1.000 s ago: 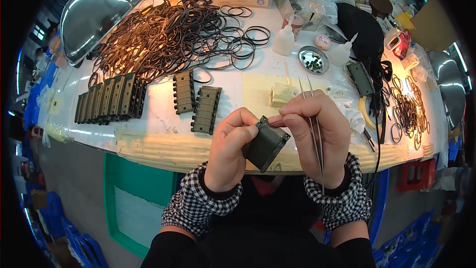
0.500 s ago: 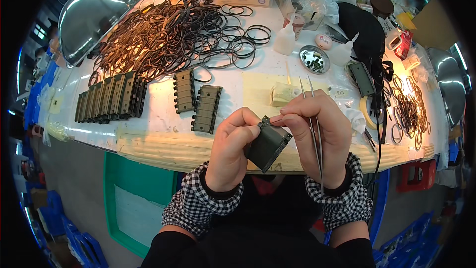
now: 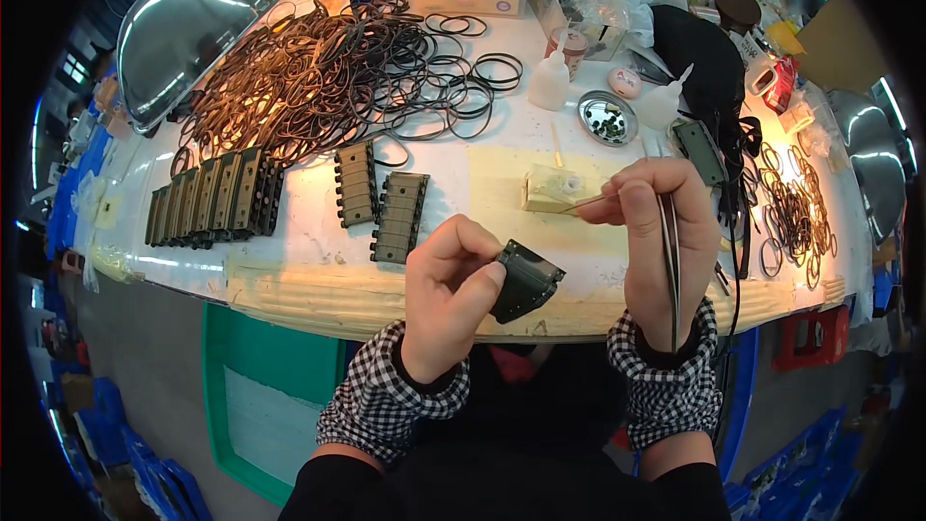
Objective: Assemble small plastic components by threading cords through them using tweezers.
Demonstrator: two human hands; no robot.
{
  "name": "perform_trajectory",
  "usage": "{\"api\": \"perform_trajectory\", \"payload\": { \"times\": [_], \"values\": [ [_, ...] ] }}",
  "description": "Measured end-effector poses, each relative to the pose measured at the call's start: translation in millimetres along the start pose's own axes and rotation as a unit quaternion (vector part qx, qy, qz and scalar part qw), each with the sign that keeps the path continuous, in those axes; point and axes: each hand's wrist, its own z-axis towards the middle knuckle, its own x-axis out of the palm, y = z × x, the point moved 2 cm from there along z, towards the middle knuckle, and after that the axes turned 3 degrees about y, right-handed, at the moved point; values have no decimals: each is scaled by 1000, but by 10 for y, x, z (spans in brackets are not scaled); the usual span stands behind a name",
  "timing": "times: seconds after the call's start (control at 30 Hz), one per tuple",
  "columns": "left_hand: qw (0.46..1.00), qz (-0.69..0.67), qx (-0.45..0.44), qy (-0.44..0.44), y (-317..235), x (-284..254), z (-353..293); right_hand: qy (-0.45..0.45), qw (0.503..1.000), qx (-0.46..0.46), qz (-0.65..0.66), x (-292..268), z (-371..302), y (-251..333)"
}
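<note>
My left hand (image 3: 447, 291) pinches a dark green, curved plastic part (image 3: 527, 282) by its left edge, holding it tilted above the table's front edge. Further right, my right hand (image 3: 667, 222) is closed on a thin reddish stick (image 3: 590, 201), gripped between thumb and fingertips. Metal tweezers (image 3: 672, 265) also lie in that hand, tucked against the palm with their ends toward the wrist. The stick's tip is at the side of a small pale-yellow block (image 3: 543, 195); whether it touches is too small to tell. Two similar ribbed green parts (image 3: 400, 217) lie left of my hands.
A row of several green parts (image 3: 214, 195) stands at left, below a heap of dark rubber bands (image 3: 309, 77). Behind the block are a round metal dish (image 3: 608, 133) of small green pieces and white squeeze bottles (image 3: 550, 82). More bands (image 3: 796, 212) lie right.
My right hand has moved away from the green part, up and to the right, bringing the stick to the yellow block. My left hand still holds the part, now turned slightly.
</note>
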Motion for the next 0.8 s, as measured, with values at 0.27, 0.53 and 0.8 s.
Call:
{"api": "perform_trajectory", "payload": {
  "times": [0.27,0.53,0.8],
  "values": [
    [804,465,367,-48,-96,14,58,51,899,-186,-394,-174,166,-287],
    [739,532,414,-27,-114,69,40,62,859,-253,-440,-180,128,-288],
    [731,528,430,-31,-95,110,52,212,888,-252,-322,-22,-123,-30]
  ]
}}
